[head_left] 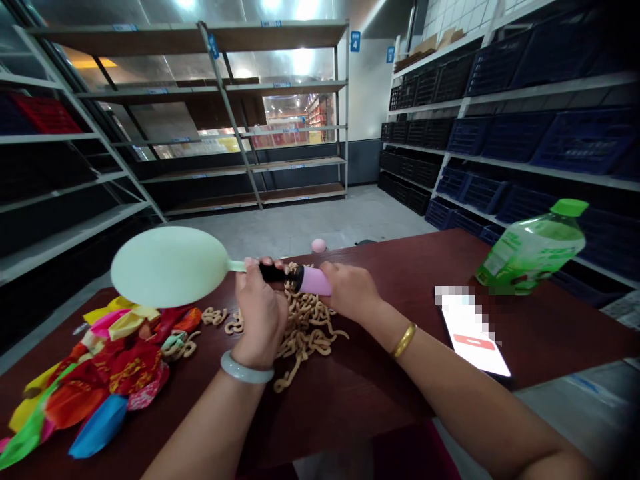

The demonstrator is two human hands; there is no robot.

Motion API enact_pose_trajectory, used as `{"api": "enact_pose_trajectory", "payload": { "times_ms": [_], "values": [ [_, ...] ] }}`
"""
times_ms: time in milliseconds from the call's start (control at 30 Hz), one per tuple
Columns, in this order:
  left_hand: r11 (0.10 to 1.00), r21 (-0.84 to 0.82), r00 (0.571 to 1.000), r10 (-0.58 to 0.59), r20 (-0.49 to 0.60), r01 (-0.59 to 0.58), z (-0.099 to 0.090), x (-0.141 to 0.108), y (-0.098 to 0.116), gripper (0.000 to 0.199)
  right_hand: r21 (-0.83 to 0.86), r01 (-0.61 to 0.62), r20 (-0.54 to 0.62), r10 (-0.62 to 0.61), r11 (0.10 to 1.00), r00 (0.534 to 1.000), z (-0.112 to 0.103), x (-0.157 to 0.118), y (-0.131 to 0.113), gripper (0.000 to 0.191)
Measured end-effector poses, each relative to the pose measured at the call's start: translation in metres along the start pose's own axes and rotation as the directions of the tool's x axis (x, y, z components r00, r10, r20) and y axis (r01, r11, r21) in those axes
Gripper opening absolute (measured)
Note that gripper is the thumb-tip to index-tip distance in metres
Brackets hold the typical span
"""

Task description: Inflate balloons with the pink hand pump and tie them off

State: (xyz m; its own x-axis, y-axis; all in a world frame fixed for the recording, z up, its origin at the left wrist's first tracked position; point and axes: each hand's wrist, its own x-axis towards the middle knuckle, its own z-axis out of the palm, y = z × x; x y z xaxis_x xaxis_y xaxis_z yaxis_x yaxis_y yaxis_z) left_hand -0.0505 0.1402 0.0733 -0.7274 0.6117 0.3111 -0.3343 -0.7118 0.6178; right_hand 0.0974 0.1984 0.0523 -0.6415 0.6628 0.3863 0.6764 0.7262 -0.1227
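Observation:
A pale green balloon (170, 267), swollen with air, stretches out to the left with its neck on the black end of a pink and black hand balloon pump (315, 281). My left hand (263, 307) is closed where the balloon's neck meets the pump. Around the pump's pink body my right hand (355, 290) is wrapped. Beneath both hands lies a pile of tan, curly, worm-like pieces (310, 327), partly hidden by my left hand. To the left spreads a heap of colourful uninflated balloons (110, 373).
On the dark red table (380, 380) are a lit phone (473, 333) and a tilted green-capped bottle (535, 247) at the right. A small pink round object (319, 246) shows past the far edge. Shelves (295, 162) and blue crates (510, 133) stand beyond.

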Motion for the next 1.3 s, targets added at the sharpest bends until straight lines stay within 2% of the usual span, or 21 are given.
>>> {"api": "enact_pose_trajectory", "payload": {
  "times_ms": [200, 333, 433, 533, 667, 767, 867, 967, 1167, 1300],
  "values": [
    [0.997, 0.031, 0.983, 0.077, -0.168, -0.073, -0.033, 0.054, 0.026, 0.014, -0.071, -0.021, 0.049, 0.025, 0.997, 0.998, 0.006, 0.006, 0.021, 0.033],
    [0.995, 0.018, 0.970, 0.105, -0.218, -0.103, -0.043, 0.067, 0.035, 0.015, -0.101, -0.025, 0.050, 0.030, 0.995, 0.998, 0.005, 0.005, 0.030, 0.032],
    [0.996, -0.027, 0.979, 0.083, -0.185, -0.090, -0.038, 0.057, 0.024, 0.017, -0.114, -0.023, 0.044, 0.029, 0.993, 0.999, 0.003, 0.003, 0.033, 0.027],
    [0.998, -0.051, 0.987, 0.030, -0.159, -0.039, -0.027, 0.037, 0.003, 0.020, -0.123, -0.010, 0.043, 0.015, 0.992, 0.999, 0.003, 0.001, 0.031, 0.027],
    [0.996, -0.056, 0.994, -0.075, -0.078, 0.071, -0.011, 0.007, -0.020, 0.020, -0.095, -0.014, 0.057, 0.019, 0.995, 0.998, 0.005, -0.002, 0.017, 0.030],
    [0.997, -0.034, 0.997, -0.071, -0.042, 0.069, -0.001, -0.009, -0.023, 0.021, -0.046, -0.021, 0.086, 0.025, 0.999, 0.996, 0.005, -0.004, 0.003, 0.030],
    [0.999, 0.012, 0.998, -0.043, -0.034, 0.043, 0.001, -0.009, -0.016, 0.023, 0.002, -0.034, 0.124, 0.033, 0.999, 0.992, 0.004, -0.003, -0.006, 0.033],
    [1.000, 0.022, 1.000, -0.002, -0.027, 0.003, -0.005, 0.006, -0.001, 0.022, 0.029, -0.038, 0.150, 0.033, 0.999, 0.988, 0.003, -0.001, -0.006, 0.035],
    [0.997, 0.003, 0.983, 0.081, -0.167, -0.081, -0.035, 0.054, 0.034, 0.020, -0.004, -0.010, 0.172, 0.010, 1.000, 0.985, 0.003, 0.003, 0.017, 0.031],
    [0.995, -0.005, 0.979, 0.102, -0.177, -0.105, -0.042, 0.063, 0.038, 0.021, -0.017, -0.005, 0.171, 0.007, 1.000, 0.985, 0.005, 0.002, 0.029, 0.034]
  ]
}}
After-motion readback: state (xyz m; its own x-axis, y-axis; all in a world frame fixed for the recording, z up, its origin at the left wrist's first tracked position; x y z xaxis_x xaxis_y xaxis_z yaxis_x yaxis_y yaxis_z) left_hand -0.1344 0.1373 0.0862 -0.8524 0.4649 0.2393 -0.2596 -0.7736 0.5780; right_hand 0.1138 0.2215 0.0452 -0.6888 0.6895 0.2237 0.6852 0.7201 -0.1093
